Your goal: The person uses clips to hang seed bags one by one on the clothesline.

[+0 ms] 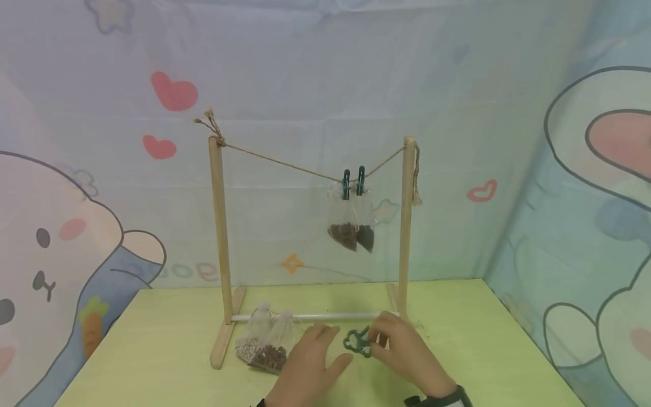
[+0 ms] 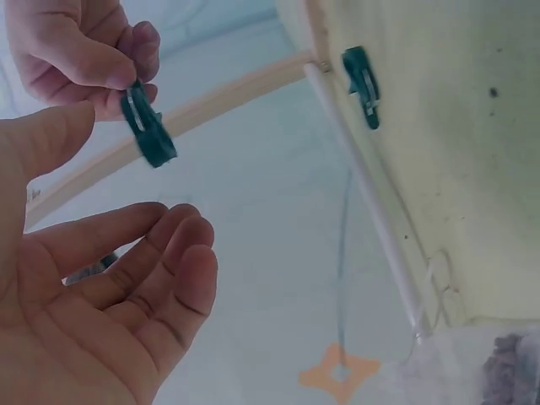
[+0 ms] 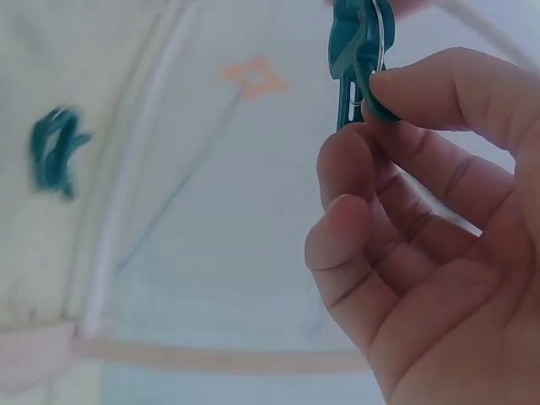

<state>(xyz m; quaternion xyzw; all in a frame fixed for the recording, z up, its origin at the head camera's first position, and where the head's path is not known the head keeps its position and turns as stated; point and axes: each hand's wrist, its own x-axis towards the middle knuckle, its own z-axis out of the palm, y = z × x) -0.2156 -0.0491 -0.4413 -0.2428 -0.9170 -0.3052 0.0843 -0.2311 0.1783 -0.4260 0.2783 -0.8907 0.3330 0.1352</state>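
My right hand (image 1: 402, 350) pinches a dark green clothespin (image 3: 361, 42) by its handle end, between thumb and fingertips. Just left of it, my left hand (image 1: 309, 362) is held with loosely bent fingers and nothing in its grasp; in the left wrist view its thumb lies close to the pinched clothespin. A second green clothespin (image 2: 363, 87) lies on the table near the rack's white bottom bar. Beside my left hand, two sheer drawstring pouches rest on the table, one with greyish bits (image 1: 247, 349) and one with brown bits (image 1: 269, 358).
A wooden rack (image 1: 220, 226) stands at the back with a sagging twine line (image 1: 285, 164). Two sheer pouches (image 1: 342, 215) (image 1: 364, 215) with dark contents hang there from green clothespins (image 1: 360, 180). A white bar (image 1: 315, 317) joins the posts low down. Printed cloth hangs behind.
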